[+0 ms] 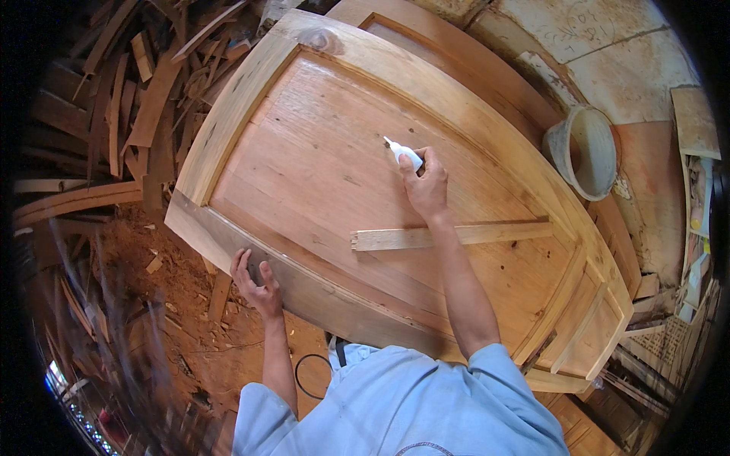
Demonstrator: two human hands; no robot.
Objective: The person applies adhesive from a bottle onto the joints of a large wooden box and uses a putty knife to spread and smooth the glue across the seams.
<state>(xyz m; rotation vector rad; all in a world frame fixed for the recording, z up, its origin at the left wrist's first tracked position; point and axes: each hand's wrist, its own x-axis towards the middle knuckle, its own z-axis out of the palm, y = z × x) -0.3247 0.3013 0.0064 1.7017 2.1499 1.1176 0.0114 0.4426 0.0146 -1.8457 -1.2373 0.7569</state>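
A panelled wooden door (327, 152) lies before me, its frame raised around a recessed panel. My right hand (427, 186) is closed around a small white glue bottle (407, 156), holding it over the panel with the narrow nozzle pointing to the far left, near a dark spot in the wood. Beneath my right forearm a loose wooden strip (391, 239) lies across the panel. At the near left edge of the frame, my left hand (257, 287) rests with its fingers spread, holding nothing.
Offcuts and scrap boards (137, 99) pile up at the left, above reddish ground (175, 296) strewn with chips. Another wooden panel (464, 57) lies beyond the door. A worn whitish bucket (582, 152) stands at the far right, and a pale slab (585, 34) is behind it.
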